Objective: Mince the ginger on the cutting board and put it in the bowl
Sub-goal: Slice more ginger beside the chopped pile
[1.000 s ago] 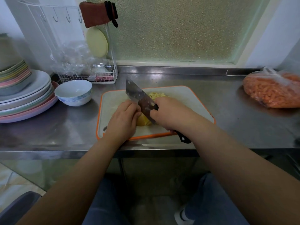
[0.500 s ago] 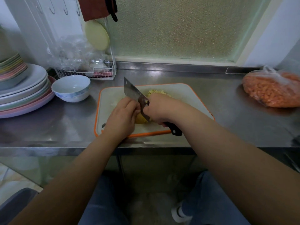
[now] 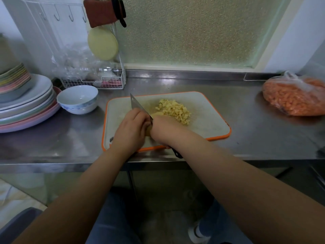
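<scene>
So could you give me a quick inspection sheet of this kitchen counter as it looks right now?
Surface: steel counter, with an orange-rimmed cutting board on it.
Job's things: pile of minced ginger on the board; an uncut ginger piece between the hands; cleaver blade down on it; white bowl left of the board, looks empty.
Clutter: stacked plates; bag of orange pieces; wire rack.
Hands: left hand steadies the ginger, fingers curled; right hand grips the cleaver handle.
Cables: nothing seen.
Surroundings: frosted window behind; floor below.
</scene>
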Tool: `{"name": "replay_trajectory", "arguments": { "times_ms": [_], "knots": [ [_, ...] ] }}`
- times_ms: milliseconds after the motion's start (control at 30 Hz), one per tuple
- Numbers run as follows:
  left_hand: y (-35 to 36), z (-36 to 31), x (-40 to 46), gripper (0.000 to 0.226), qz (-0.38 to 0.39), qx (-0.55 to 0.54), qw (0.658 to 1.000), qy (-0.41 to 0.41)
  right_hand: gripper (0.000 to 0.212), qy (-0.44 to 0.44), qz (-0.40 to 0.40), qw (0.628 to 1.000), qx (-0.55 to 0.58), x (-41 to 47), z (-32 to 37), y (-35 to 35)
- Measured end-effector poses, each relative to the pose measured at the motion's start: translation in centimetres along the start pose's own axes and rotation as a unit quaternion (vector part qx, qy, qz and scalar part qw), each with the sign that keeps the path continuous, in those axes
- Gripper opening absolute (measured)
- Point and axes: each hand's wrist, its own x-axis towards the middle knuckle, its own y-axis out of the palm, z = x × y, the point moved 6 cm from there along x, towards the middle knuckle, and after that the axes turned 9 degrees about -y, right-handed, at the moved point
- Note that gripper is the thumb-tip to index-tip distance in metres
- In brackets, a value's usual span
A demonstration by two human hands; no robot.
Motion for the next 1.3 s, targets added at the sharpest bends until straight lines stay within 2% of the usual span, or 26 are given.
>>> {"name": "replay_trajectory", "arguments": {
  "times_ms": [133, 233, 333, 400, 500, 533, 700, 967, 1300],
  "knots": [
    [-0.1, -0.1, -0.2, 0.006, -0.006, 0.022, 1.000, 0.000, 0.014, 0.013, -0.035, 0.995, 0.089, -0.1, -2.2, 0.0],
    [-0.1, -0.1, -0.3, 0.006, -0.010, 0.025, 0.999, -0.020, 0.036, 0.003, -0.075, 0.983, 0.167, -0.2, -3.2, 0.2],
    [-0.1, 0.0, -0.4, 0.010, -0.011, 0.020, 0.999, -0.033, 0.041, -0.032, -0.098, 0.980, 0.170, -0.6, -2.6, 0.6],
    [-0.1, 0.0, -0.4, 0.010, -0.012, 0.020, 0.999, -0.038, 0.036, -0.051, -0.091, 0.975, 0.198, -0.6, -2.1, 0.9],
    [-0.1, 0.1, -0.5, 0.008, -0.011, 0.013, 0.999, -0.035, 0.010, -0.037, -0.094, 0.975, 0.196, -0.7, -2.4, 0.7],
    [-0.1, 0.2, -0.5, 0.008, -0.011, 0.011, 0.999, -0.033, 0.008, -0.027, -0.092, 0.976, 0.193, -0.8, -2.5, 0.6],
    [-0.2, 0.2, -0.5, 0.008, -0.012, 0.012, 0.999, -0.030, 0.021, -0.002, -0.078, 0.978, 0.191, -1.5, -2.7, -0.8],
    [-0.1, 0.1, -0.3, 0.011, -0.005, -0.006, 1.000, -0.029, 0.017, 0.006, -0.084, 0.982, 0.171, -3.0, -2.2, -3.5],
    [-0.2, 0.0, -0.4, 0.012, 0.000, 0.006, 0.999, -0.032, 0.019, 0.015, -0.067, 0.985, 0.158, -3.0, -1.7, -3.5]
  ]
}}
